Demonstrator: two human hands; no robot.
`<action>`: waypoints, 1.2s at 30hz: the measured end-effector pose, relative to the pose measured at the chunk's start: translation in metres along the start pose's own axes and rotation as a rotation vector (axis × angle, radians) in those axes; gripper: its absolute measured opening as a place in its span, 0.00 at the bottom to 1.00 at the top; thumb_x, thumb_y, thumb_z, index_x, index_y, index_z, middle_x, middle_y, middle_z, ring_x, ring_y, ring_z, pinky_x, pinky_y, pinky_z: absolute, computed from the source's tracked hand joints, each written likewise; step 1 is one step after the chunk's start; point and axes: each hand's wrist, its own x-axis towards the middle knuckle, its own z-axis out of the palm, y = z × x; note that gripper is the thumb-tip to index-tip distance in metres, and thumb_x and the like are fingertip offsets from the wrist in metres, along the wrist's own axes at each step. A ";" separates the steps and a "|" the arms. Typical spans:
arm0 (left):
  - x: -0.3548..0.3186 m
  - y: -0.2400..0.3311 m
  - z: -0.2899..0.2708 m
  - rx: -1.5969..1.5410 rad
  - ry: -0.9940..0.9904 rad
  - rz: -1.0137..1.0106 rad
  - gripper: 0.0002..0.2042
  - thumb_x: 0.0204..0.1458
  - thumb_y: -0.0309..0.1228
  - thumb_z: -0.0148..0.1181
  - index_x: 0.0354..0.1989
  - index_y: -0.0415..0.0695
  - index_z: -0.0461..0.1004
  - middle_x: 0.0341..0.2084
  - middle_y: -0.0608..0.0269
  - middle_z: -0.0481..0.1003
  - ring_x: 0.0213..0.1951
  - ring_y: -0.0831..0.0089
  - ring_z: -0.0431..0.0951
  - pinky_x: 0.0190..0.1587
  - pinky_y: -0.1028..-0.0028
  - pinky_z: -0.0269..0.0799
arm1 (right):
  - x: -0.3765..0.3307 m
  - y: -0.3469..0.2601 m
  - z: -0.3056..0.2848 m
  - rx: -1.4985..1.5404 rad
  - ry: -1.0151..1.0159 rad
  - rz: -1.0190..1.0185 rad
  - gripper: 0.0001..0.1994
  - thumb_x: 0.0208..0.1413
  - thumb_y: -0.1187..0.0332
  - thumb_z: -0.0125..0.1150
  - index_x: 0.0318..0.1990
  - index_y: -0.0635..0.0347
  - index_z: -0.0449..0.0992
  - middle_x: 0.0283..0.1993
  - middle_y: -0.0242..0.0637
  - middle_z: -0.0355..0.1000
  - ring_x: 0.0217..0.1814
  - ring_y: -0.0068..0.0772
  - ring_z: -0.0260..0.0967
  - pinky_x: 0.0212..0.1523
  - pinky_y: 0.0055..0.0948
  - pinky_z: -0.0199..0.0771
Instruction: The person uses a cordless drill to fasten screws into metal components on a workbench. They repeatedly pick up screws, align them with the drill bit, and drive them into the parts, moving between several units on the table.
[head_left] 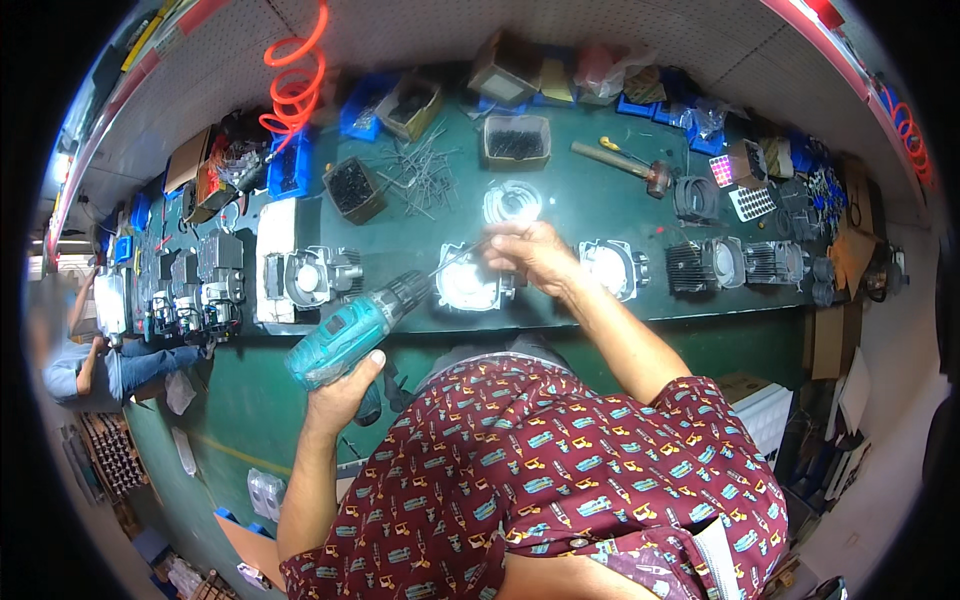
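Room to pass lies between pale rings [512,203] and hammer [618,164]. The drill [345,335] blocks the lit casting's [468,288] left side.

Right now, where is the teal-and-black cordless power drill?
In the head view, the teal-and-black cordless power drill is left of centre, gripped in the left hand, its slender bit pointing toward the right hand.

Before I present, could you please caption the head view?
Left hand holding a teal drill, right hand at a metal casting.
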 end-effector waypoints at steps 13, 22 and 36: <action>-0.002 -0.008 -0.003 -0.058 0.033 -0.024 0.12 0.53 0.28 0.66 0.44 0.38 0.77 0.31 0.65 0.78 0.32 0.76 0.76 0.39 0.73 0.73 | 0.000 -0.002 -0.004 0.087 -0.069 0.014 0.16 0.63 0.76 0.57 0.57 0.73 0.71 0.47 0.44 0.76 0.43 0.28 0.77 0.46 0.24 0.82; -0.005 0.004 -0.026 -0.214 -0.104 -0.207 0.14 0.53 0.26 0.68 0.48 0.38 0.77 0.38 0.64 0.79 0.39 0.75 0.77 0.43 0.73 0.75 | -0.011 -0.027 -0.006 -0.357 -0.225 0.097 0.14 0.62 0.76 0.58 0.53 0.72 0.76 0.44 0.44 0.79 0.38 0.26 0.78 0.42 0.23 0.82; 0.001 0.034 -0.023 0.315 -0.202 -0.101 0.16 0.46 0.31 0.73 0.42 0.39 0.80 0.35 0.57 0.82 0.36 0.73 0.82 0.42 0.70 0.77 | 0.027 0.041 -0.006 -1.311 0.276 -0.530 0.22 0.48 0.55 0.70 0.48 0.57 0.82 0.41 0.47 0.70 0.49 0.47 0.69 0.51 0.41 0.71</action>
